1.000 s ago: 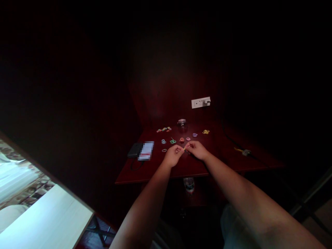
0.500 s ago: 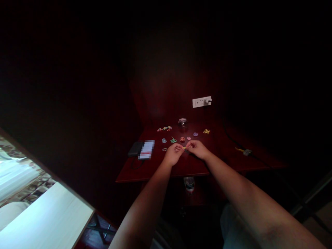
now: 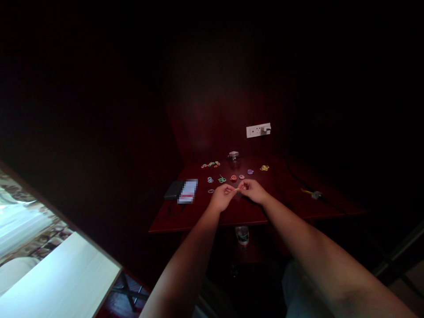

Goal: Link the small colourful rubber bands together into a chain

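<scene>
Between my two hands, just above the dark red desk, is a small yellow hair tie (image 3: 237,190). The fingertips of my left hand (image 3: 224,195) pinch one end, and those of my right hand (image 3: 251,190) pinch the other. Beyond my fingers lie small groups of hair ties sorted by colour: blue (image 3: 210,179), green (image 3: 221,179), red-orange (image 3: 233,178), pink (image 3: 241,176), purple (image 3: 250,172) and yellow (image 3: 264,168). A mixed-colour cluster (image 3: 210,164) is at the back left. One greenish hair tie (image 3: 211,191) sits alone left of my left hand.
A clear jar (image 3: 233,157) stands at the back of the desk (image 3: 195,217). To the left are a phone with a blurred screen (image 3: 187,191) and a black case-like object (image 3: 172,190). A wall socket (image 3: 258,130) holds a plug. A cable with a yellow end (image 3: 316,194) lies right.
Both hands keep their pinch on the yellow hair tie, and less yellow shows between the fingertips. The whole view has shifted very slightly.
</scene>
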### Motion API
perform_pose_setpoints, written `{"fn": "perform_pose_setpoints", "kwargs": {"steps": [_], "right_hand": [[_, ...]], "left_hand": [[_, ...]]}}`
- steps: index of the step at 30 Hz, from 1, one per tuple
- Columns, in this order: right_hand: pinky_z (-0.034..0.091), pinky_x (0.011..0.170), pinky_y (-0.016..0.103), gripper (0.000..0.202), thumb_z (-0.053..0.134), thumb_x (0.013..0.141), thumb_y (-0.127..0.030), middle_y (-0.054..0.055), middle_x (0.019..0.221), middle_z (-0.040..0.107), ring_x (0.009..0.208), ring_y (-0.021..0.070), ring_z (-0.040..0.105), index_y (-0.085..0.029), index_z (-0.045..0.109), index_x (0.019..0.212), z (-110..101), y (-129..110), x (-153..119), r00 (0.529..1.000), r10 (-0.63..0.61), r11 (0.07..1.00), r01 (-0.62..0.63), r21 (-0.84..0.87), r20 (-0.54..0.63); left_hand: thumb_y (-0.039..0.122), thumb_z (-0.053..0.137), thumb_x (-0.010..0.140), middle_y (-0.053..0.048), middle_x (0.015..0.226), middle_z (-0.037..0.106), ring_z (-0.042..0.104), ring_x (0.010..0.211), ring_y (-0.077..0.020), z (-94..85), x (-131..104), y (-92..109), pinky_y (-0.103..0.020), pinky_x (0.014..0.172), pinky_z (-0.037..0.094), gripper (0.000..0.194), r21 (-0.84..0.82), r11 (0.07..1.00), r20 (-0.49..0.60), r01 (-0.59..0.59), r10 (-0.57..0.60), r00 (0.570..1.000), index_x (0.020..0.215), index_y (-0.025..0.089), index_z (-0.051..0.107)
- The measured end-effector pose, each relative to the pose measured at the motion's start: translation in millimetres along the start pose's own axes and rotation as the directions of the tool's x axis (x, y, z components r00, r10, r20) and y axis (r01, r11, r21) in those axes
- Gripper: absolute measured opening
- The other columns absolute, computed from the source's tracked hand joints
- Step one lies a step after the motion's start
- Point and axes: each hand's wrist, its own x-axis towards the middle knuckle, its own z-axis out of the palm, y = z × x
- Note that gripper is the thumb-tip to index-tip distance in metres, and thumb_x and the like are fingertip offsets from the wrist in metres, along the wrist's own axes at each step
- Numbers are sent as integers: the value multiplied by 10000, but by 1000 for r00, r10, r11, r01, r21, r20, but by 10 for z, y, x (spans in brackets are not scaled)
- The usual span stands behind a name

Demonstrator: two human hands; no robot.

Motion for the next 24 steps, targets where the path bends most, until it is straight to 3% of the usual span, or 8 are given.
{"fn": "perform_pose_setpoints", "kwargs": {"steps": [24], "right_hand": [[264,445,203,286,653,588,-389,-43,500,462,448,65,364,-137,545,668,2,37,13,999,20,999,-21,-25,-26]], "left_hand": [[300,606,695,-28,659,587,517,591,-93,2,3,0,-208,565,408,191,-41,999,3,-14,14,1000,760,121,597]]}}
